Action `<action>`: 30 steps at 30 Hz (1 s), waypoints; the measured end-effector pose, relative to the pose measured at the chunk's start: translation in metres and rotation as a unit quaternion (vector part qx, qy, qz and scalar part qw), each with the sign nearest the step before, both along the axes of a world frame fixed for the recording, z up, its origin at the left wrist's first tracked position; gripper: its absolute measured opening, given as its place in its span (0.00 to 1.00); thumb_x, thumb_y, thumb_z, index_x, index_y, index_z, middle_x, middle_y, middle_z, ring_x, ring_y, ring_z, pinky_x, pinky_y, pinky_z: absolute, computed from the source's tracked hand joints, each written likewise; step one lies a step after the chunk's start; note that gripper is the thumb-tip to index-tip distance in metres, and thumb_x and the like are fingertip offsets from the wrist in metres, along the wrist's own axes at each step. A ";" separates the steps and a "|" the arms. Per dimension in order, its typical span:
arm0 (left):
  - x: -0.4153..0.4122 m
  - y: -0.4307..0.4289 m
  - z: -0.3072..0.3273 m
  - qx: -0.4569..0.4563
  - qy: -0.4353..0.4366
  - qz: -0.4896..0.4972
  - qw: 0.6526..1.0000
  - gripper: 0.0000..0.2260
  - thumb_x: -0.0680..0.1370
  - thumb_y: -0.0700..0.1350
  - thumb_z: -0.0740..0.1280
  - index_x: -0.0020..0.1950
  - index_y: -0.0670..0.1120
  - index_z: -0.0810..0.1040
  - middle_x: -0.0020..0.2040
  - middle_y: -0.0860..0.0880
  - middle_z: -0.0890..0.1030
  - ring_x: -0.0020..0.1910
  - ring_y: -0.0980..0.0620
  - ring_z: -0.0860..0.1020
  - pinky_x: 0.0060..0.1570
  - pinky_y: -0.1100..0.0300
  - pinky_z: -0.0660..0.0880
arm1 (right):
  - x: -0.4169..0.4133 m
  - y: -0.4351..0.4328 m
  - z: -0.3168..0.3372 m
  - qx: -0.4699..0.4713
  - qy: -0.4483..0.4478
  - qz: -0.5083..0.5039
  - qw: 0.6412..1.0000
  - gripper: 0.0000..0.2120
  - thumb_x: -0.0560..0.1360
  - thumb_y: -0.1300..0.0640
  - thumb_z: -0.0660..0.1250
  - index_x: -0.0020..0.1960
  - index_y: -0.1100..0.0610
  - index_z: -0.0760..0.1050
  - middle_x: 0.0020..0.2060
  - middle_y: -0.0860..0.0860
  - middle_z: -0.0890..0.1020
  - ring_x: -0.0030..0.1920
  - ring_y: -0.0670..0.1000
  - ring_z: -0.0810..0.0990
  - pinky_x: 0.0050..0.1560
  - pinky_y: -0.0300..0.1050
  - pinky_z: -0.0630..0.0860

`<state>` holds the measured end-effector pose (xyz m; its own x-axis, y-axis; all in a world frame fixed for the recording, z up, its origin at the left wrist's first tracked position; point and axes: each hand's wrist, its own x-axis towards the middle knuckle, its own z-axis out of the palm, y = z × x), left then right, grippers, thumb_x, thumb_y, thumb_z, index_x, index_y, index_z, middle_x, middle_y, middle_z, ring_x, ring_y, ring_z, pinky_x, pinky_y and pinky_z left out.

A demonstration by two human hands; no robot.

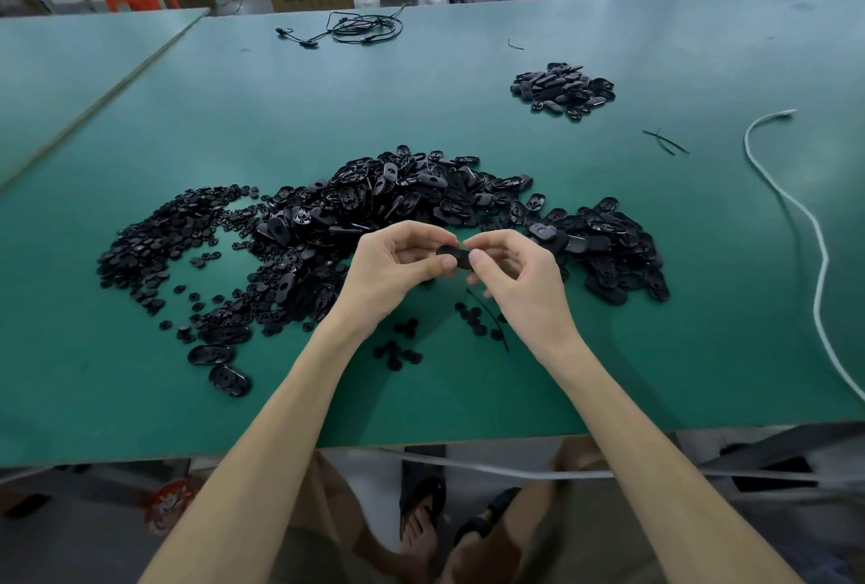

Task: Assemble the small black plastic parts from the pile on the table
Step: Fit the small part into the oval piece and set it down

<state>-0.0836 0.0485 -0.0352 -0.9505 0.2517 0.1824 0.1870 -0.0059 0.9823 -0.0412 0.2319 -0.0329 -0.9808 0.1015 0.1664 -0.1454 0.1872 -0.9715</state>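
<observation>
A small black oval plastic part [456, 256] is held above the green table [468, 396] between both hands. My left hand [393, 270] pinches its left end with thumb and curled fingers. My right hand [519, 279] pinches its right end the same way. Behind my hands spreads a big pile of black oval shells [421, 195], and to its left lies a spread of small round black pieces [159, 246]. A few round pieces [402, 345] lie loose just under my wrists.
A smaller heap of black oval parts [564, 90] sits at the far right. A white cord [814, 232] curls along the right side, a black cable [355, 29] lies at the back. Three oval shells [220, 359] lie near left. Cardboard boxes and red stools stand beyond the table.
</observation>
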 end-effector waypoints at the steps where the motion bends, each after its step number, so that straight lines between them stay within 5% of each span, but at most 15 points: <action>1: 0.000 0.000 0.000 0.002 0.002 0.002 1.000 0.13 0.70 0.41 0.80 0.53 0.43 0.85 0.51 0.45 0.88 0.45 0.49 0.86 0.51 0.60 0.82 | 0.000 0.000 0.000 0.003 0.000 -0.003 1.000 0.04 0.81 0.61 0.70 0.53 0.53 0.83 0.43 0.47 0.87 0.40 0.47 0.86 0.42 0.37 0.78; 12: -0.003 0.000 -0.005 0.015 0.005 -0.005 1.000 0.07 0.83 0.38 0.68 0.59 0.40 0.83 0.52 0.42 0.87 0.51 0.44 0.86 0.50 0.55 0.84 | 0.001 0.000 0.001 0.006 0.021 -0.016 1.000 0.06 0.80 0.62 0.70 0.53 0.54 0.82 0.42 0.46 0.85 0.39 0.45 0.85 0.41 0.35 0.77; 20: -0.001 0.004 -0.005 -0.043 0.031 -0.018 0.998 0.06 0.78 0.38 0.75 0.54 0.39 0.84 0.44 0.46 0.87 0.40 0.50 0.84 0.40 0.58 0.82 | 0.002 0.000 0.001 -0.002 0.028 0.012 1.000 0.06 0.79 0.63 0.72 0.53 0.53 0.82 0.43 0.47 0.86 0.42 0.47 0.86 0.43 0.37 0.79; 30: -0.002 0.002 -0.006 -0.045 0.045 -0.045 0.997 0.08 0.79 0.35 0.73 0.56 0.42 0.84 0.51 0.45 0.87 0.48 0.47 0.85 0.46 0.56 0.83 | 0.001 0.000 0.001 0.004 0.043 0.001 0.999 0.06 0.79 0.63 0.73 0.51 0.52 0.82 0.44 0.45 0.86 0.45 0.48 0.86 0.50 0.47 0.83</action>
<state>-0.0854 0.0507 -0.0414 -0.9042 0.3545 0.2384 0.2764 0.0598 0.9592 -0.0397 0.2320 -0.0319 -0.9630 0.0982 0.2510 -0.2288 0.1943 -0.9539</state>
